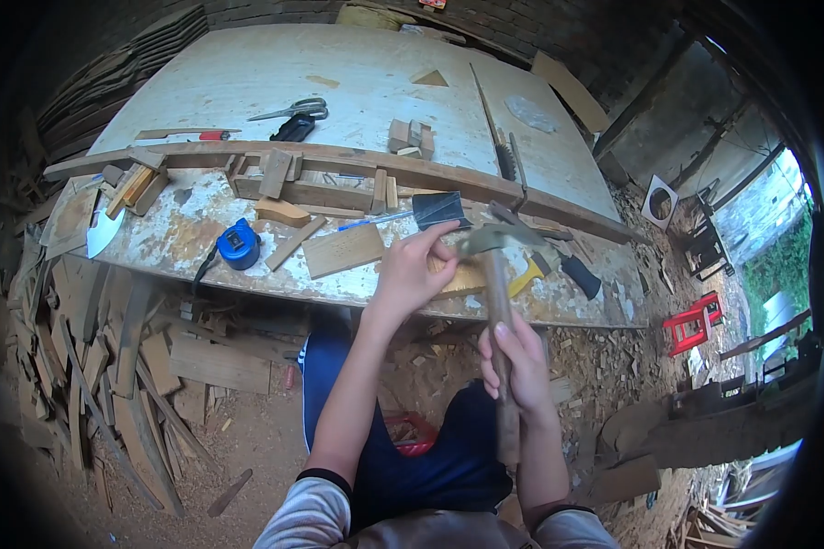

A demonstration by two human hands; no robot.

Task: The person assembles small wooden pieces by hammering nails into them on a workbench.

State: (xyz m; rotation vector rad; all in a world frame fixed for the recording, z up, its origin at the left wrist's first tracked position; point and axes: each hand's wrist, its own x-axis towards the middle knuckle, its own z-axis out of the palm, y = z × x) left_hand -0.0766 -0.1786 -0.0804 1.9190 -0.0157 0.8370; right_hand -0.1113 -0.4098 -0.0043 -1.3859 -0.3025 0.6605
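Observation:
My right hand (pixel 515 357) is wrapped round the wooden handle of a hammer (pixel 498 302), whose metal head is up beside my left fingers. My left hand (pixel 418 267) has its fingers bent together over the bench edge, near a wooden piece (pixel 462 279); what they pinch is too small to make out. Just beyond them lies a dark sheet (pixel 438 209). To the right of the hammer are a yellow-handled tool (pixel 527 274) and a black handle (pixel 580 276). A flat wooden board (pixel 343 252) rests left of my left hand.
On the worn bench (pixel 192 220) are a blue tape measure (pixel 239 244), wooden blocks (pixel 412 137) and scissors (pixel 293 111). A long wooden rail (pixel 339 166) crosses it. Scrap wood (pixel 146 430) lies on the floor at left, and a red stool (pixel 691 325) stands at right.

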